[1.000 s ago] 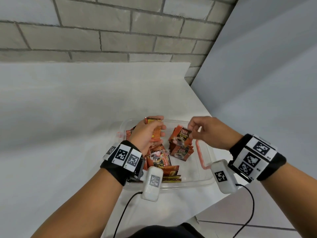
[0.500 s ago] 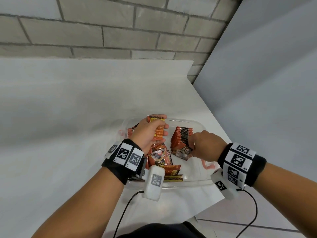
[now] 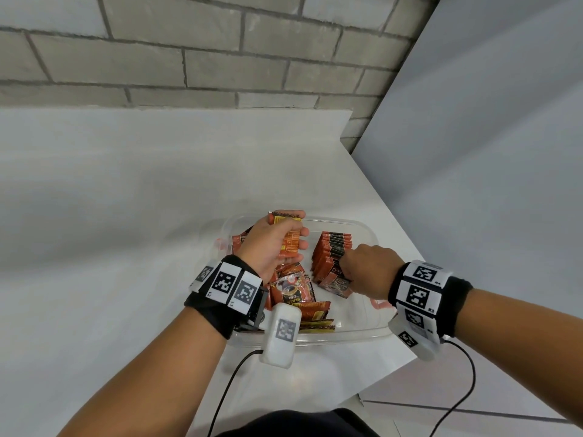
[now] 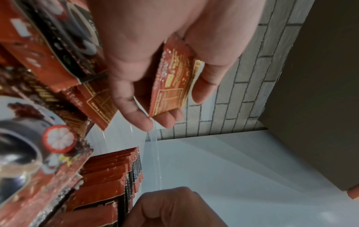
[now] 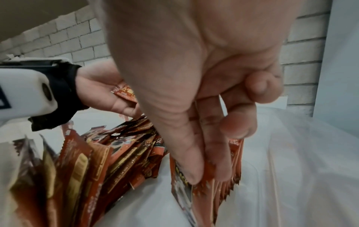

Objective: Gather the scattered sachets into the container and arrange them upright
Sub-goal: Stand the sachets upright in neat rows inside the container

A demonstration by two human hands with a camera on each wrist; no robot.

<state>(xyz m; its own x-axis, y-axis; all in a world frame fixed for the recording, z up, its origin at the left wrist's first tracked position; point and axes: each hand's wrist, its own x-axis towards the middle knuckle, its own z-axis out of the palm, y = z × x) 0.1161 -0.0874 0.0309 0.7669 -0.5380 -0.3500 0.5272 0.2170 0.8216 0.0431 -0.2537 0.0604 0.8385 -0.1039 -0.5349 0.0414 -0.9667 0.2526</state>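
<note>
A clear plastic container [image 3: 362, 337] sits at the table's near right corner. My left hand [image 3: 277, 244] hovers over its left half and holds an orange sachet [image 3: 288, 238] between thumb and fingers; the grip shows in the left wrist view on the sachet [image 4: 170, 87]. A row of upright sachets [image 3: 334, 244] stands in the container's right half. My right hand [image 3: 362, 269] is down at the row's near end, thumb and forefinger pinching the top edge of the front sachet [image 5: 184, 181]. A loose pile of sachets [image 3: 293, 291] lies under and behind my left wrist.
A brick wall runs along the table's far edge and a grey panel closes the right side. The white table [image 3: 110, 231] stretches bare to the left. Cables hang from both wrist cameras near the front edge.
My right hand came down from above the container with a sachet and now sits low at the near end of the upright row. The left hand has kept its sachet almost in place.
</note>
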